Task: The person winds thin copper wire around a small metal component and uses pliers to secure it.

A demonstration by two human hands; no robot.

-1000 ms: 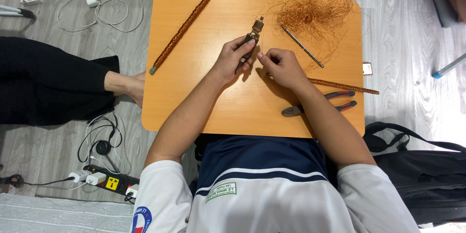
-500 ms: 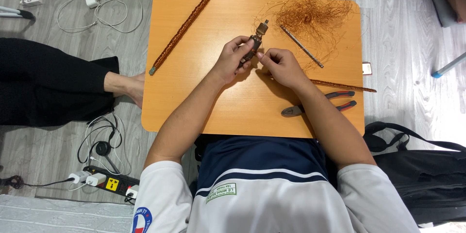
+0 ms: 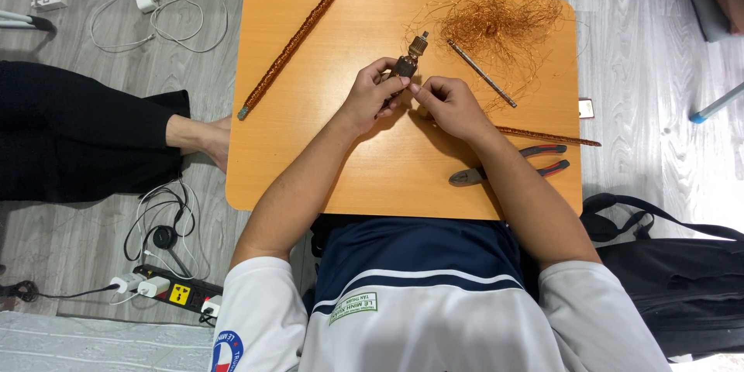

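Observation:
My left hand (image 3: pixel 370 94) grips a small motor rotor (image 3: pixel 408 62) with copper windings, held tilted above the orange table (image 3: pixel 325 178). My right hand (image 3: pixel 447 105) sits just right of it, fingers pinched at the rotor's lower end, apparently on a thin copper strand I cannot make out. A tangle of loose copper wire (image 3: pixel 500 23) lies beyond my right hand at the table's far right.
A long copper-wrapped rod (image 3: pixel 291 48) lies diagonally at the table's left. A thin metal rod (image 3: pixel 480 72) and another wrapped rod (image 3: pixel 546 136) lie right, with pliers (image 3: pixel 508 169) near the front edge. Another person's foot (image 3: pixel 205 136), cables, a power strip (image 3: pixel 167 291) and a black bag (image 3: pixel 682 263) surround the table.
Both hands have stayed in place at the table's middle; the rotor has turned slightly in my left hand and my right fingers shifted a little at its lower end.

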